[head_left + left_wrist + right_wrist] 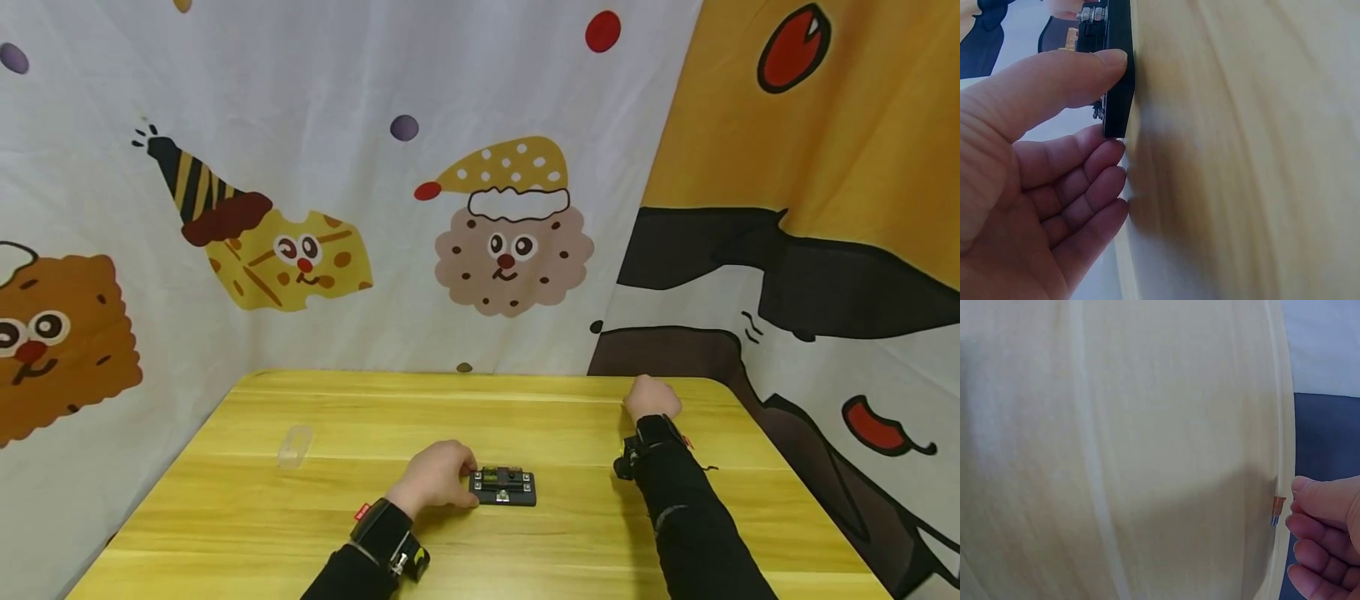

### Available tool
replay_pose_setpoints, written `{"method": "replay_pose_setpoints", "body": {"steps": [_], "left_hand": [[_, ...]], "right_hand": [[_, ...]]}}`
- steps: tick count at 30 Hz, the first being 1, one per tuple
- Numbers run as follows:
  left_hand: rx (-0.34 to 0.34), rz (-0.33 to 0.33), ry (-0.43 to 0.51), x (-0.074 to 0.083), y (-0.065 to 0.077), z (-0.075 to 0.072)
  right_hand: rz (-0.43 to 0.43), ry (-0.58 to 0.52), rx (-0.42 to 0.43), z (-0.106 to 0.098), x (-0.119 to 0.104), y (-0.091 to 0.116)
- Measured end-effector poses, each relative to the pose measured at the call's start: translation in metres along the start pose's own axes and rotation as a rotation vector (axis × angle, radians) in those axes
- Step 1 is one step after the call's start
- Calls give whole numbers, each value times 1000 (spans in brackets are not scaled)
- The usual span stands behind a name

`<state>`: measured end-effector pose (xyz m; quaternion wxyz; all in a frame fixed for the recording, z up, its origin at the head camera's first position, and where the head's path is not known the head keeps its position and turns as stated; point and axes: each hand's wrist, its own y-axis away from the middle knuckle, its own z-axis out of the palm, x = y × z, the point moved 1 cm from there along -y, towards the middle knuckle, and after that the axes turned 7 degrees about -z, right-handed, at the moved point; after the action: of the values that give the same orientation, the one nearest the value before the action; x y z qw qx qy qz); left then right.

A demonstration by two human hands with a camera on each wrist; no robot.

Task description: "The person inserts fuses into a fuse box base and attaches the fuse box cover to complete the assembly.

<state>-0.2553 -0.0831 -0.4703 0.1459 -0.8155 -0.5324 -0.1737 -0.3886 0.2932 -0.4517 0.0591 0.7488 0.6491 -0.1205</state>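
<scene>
In the head view, my left hand (435,477) pinches the left end of a small black circuit board (520,500) with metal terminals on the table. The left wrist view shows the left thumb (1079,81) pressed against the board's edge (1120,94), the other fingers curled below it. My right hand (652,398) is at the table's far right edge, with fingers bent. The right wrist view has a tiny orange-brown piece with metal pins (1278,508) just beside the right hand's fingertips (1302,482). Whether they touch it cannot be told.
A clear, flat oval item (295,447) lies at the table's left. The wooden table (375,400) meets a cartoon-printed cloth (405,333) along its back edge. A short dark strand (708,468) shows beside the right forearm.
</scene>
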Motion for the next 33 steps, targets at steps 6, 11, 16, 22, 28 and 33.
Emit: {"method": "replay_pose_setpoints", "body": {"steps": [6, 11, 16, 22, 28, 33], "left_hand": [[6, 2, 2, -1, -1, -1], [10, -1, 9, -1, -1, -2], [-4, -12, 11, -1, -2, 0], [-4, -15, 10, -1, -2, 1], [2, -16, 8, -2, -2, 2], [3, -14, 5, -2, -2, 2]], "right_hand": [[5, 4, -17, 1, 0, 1], [5, 3, -21, 3, 1, 1], [6, 5, -28, 4, 3, 0], [2, 13, -22, 9, 7, -3], [-10, 20, -18, 11, 5, -3], [-22, 29, -15, 9, 4, -2]]}}
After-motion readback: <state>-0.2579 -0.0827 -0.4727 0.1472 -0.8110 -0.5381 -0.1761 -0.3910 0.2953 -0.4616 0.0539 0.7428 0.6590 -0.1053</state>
